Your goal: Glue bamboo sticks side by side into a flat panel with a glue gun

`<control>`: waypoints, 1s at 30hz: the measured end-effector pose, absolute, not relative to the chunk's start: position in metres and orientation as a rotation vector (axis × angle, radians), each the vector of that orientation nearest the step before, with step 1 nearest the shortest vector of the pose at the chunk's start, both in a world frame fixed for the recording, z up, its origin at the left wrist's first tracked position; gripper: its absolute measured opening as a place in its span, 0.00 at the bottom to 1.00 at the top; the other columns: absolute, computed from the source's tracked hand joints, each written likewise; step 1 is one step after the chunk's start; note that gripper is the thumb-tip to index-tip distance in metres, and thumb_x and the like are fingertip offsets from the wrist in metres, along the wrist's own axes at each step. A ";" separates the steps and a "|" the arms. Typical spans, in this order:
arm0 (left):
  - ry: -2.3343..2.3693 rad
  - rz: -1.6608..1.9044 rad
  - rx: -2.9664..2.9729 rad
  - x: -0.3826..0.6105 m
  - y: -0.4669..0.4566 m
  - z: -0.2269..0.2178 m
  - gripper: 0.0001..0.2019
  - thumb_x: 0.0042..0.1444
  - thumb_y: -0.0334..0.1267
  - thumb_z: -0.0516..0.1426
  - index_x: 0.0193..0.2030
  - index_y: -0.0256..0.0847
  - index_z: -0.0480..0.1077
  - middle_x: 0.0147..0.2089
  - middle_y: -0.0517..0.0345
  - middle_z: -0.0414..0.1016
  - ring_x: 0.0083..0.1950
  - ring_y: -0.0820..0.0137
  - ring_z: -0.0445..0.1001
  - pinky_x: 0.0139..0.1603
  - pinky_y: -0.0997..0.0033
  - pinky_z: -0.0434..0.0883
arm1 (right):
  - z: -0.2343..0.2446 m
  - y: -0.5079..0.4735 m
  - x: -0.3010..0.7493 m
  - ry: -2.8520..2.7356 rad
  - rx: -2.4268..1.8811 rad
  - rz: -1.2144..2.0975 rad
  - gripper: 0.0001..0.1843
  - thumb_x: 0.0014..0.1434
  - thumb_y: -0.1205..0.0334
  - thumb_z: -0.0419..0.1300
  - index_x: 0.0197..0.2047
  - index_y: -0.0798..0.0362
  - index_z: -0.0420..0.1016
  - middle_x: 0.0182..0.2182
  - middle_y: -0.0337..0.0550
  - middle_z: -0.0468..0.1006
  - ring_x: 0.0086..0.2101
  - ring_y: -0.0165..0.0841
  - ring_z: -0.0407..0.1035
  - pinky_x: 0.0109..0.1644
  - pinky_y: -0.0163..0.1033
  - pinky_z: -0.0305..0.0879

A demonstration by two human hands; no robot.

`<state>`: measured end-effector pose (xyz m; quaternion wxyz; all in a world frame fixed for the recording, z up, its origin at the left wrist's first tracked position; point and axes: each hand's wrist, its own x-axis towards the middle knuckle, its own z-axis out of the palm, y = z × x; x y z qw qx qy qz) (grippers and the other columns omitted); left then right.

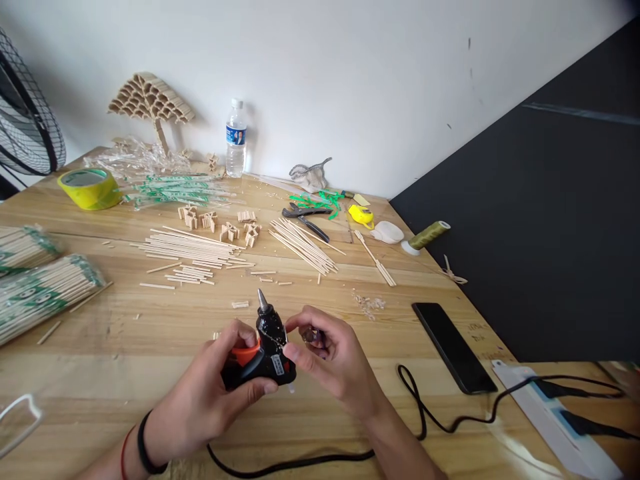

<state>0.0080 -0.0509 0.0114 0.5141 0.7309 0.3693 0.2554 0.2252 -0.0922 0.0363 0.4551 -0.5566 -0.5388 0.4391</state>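
A black glue gun (271, 330) with an orange trigger is gripped in my left hand (220, 387), its metal nozzle tilted up and away from me. My right hand (333, 353) is closed at the gun's right side, thumb and forefinger at its body. Between the curled right fingers shows the end of a small dark brown object (313, 335); its kind is hidden. Beyond the hands lie loose thin wooden sticks (193, 247), another bundle of sticks (303, 247) and short cut pieces (240, 305). Small glued stick blocks (230, 231) stand behind them.
A phone (453, 347), power strip (555, 420) and black cord (300, 461) are at right and front. Pliers (307, 219), a yellow tape measure (361, 215) and a water bottle (236, 140) lie farther back. Packed sticks (47, 293), tape (90, 189) and a stick tree (150, 100) are left.
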 end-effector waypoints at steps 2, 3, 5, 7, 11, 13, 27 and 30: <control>0.877 0.590 1.763 0.007 -0.052 0.014 0.13 0.62 0.46 0.63 0.45 0.44 0.65 0.39 0.60 0.72 0.39 0.67 0.70 0.42 0.69 0.67 | 0.036 -0.092 0.225 -1.295 -1.357 1.068 0.17 0.58 0.46 0.70 0.40 0.51 0.83 0.26 0.35 0.65 0.25 0.27 0.55 0.28 0.34 0.53; 0.872 0.576 1.767 0.007 -0.052 0.015 0.13 0.62 0.46 0.63 0.45 0.44 0.66 0.39 0.60 0.72 0.39 0.67 0.70 0.42 0.69 0.67 | 0.036 -0.093 0.226 -1.277 -1.355 1.056 0.17 0.58 0.45 0.70 0.40 0.51 0.83 0.25 0.34 0.64 0.25 0.27 0.54 0.28 0.35 0.53; 0.851 0.545 1.766 0.006 -0.053 0.016 0.12 0.62 0.45 0.63 0.44 0.44 0.66 0.39 0.60 0.71 0.39 0.67 0.69 0.41 0.69 0.67 | 0.037 -0.092 0.227 -1.249 -1.364 1.027 0.18 0.59 0.45 0.70 0.40 0.51 0.83 0.25 0.33 0.63 0.25 0.27 0.53 0.28 0.35 0.52; 0.813 0.522 1.735 0.007 -0.054 0.014 0.13 0.63 0.46 0.63 0.44 0.43 0.66 0.38 0.60 0.70 0.39 0.68 0.68 0.41 0.70 0.66 | 0.039 -0.092 0.228 -1.233 -1.381 1.014 0.18 0.58 0.45 0.70 0.40 0.51 0.83 0.24 0.33 0.63 0.25 0.27 0.53 0.29 0.35 0.52; 0.777 0.499 1.657 0.008 -0.055 0.011 0.16 0.63 0.50 0.63 0.44 0.42 0.65 0.38 0.59 0.70 0.38 0.68 0.67 0.41 0.69 0.66 | 0.044 -0.090 0.227 -1.214 -1.392 1.030 0.18 0.58 0.45 0.70 0.39 0.52 0.83 0.23 0.32 0.61 0.25 0.28 0.53 0.30 0.35 0.54; 0.786 0.475 1.643 0.009 -0.054 0.012 0.17 0.63 0.51 0.64 0.45 0.42 0.65 0.39 0.58 0.71 0.39 0.67 0.68 0.42 0.69 0.66 | 0.046 -0.090 0.226 -1.211 -1.396 1.025 0.17 0.58 0.46 0.70 0.38 0.52 0.82 0.23 0.31 0.60 0.25 0.28 0.53 0.30 0.35 0.54; 0.812 0.480 1.763 0.010 -0.052 0.017 0.14 0.63 0.46 0.63 0.48 0.42 0.68 0.43 0.55 0.79 0.43 0.64 0.76 0.46 0.66 0.70 | 0.047 -0.089 0.232 -1.319 -1.395 1.027 0.15 0.59 0.50 0.65 0.41 0.53 0.80 0.24 0.33 0.61 0.25 0.27 0.53 0.29 0.35 0.53; 0.815 0.475 1.813 0.010 -0.052 0.017 0.13 0.64 0.45 0.63 0.48 0.43 0.67 0.43 0.56 0.79 0.43 0.65 0.76 0.46 0.68 0.70 | 0.051 -0.089 0.234 -1.337 -1.417 1.041 0.13 0.57 0.53 0.65 0.40 0.54 0.79 0.25 0.32 0.60 0.25 0.27 0.53 0.29 0.35 0.53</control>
